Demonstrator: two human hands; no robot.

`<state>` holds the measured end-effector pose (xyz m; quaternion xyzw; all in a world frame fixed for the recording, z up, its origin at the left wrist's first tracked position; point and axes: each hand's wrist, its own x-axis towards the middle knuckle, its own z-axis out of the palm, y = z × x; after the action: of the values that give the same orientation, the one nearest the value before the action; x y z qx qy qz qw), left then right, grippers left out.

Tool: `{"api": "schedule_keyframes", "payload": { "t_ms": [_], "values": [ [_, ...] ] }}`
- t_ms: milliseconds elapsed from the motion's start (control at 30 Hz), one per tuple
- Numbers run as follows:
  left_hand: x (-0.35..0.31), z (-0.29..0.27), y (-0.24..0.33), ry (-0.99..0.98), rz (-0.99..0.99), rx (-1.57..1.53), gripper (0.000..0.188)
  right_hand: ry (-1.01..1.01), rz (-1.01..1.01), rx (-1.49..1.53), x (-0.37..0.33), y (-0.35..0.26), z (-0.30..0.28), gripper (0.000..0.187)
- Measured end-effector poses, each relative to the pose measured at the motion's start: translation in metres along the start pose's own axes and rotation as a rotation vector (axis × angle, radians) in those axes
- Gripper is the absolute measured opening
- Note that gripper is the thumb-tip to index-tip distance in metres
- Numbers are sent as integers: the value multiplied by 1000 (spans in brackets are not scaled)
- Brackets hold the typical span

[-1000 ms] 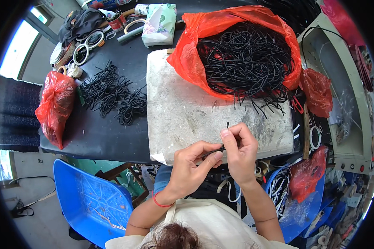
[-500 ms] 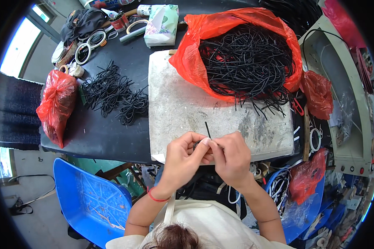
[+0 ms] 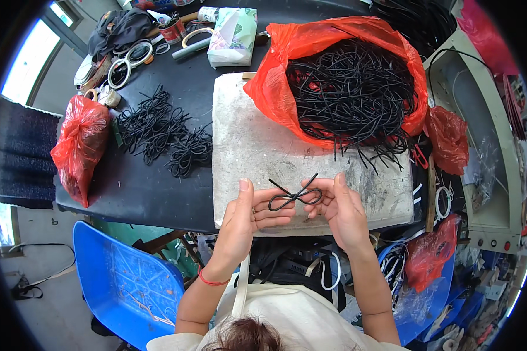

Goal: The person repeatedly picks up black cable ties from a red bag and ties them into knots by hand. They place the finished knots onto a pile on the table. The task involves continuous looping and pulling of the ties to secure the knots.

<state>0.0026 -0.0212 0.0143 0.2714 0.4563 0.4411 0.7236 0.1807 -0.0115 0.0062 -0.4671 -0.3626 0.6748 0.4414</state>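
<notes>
A black cord bow (image 3: 295,197), with two loops and two loose ends pointing up and outward, lies across the fingers of both hands over the near edge of the pale board (image 3: 246,140). My left hand (image 3: 244,215) is open, thumb raised, fingers stretched under the bow's left loop. Opposite it my right hand (image 3: 341,213) is also open, thumb up and fingers slightly bent, the right loop lying against them. Neither hand is closed on the cord. Beyond them, a red plastic bag (image 3: 263,79) is full of loose black cords (image 3: 351,88).
Left of the board lie tied black cord bundles (image 3: 158,128) and a knotted red bag (image 3: 82,143). Tape rolls (image 3: 119,74) and a tissue pack (image 3: 233,38) stand at the back. Blue plastic chairs (image 3: 120,281) flank me below; a beige machine housing (image 3: 495,205) stands at right.
Both hands, pinched together on the black cord half a second ago, have moved apart and opened. The cord now shows as a spread bow between them.
</notes>
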Motion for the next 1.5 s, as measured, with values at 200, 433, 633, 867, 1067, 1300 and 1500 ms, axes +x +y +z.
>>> {"api": "schedule_keyframes", "payload": {
  "t_ms": [200,433,633,867,1067,1300,1500],
  "values": [
    [1,-2,-1,-6,24,99,52,-3,-10,9,-1,3,3,53],
    [2,0,-8,-9,139,216,19,55,-66,-85,-3,4,10,17],
    [-1,8,-8,51,219,352,14,-9,-150,-166,-4,1,24,14],
    [-2,17,-15,164,407,501,9,12,-119,-76,-5,7,27,15],
    [13,-28,4,411,603,738,8,188,-407,-549,18,5,6,12],
    [28,-65,37,884,943,1393,17,572,-887,-1398,69,-16,-25,13],
    [16,-1,7,185,1129,1284,24,278,-908,-1435,12,-16,-9,14]
  ]
}}
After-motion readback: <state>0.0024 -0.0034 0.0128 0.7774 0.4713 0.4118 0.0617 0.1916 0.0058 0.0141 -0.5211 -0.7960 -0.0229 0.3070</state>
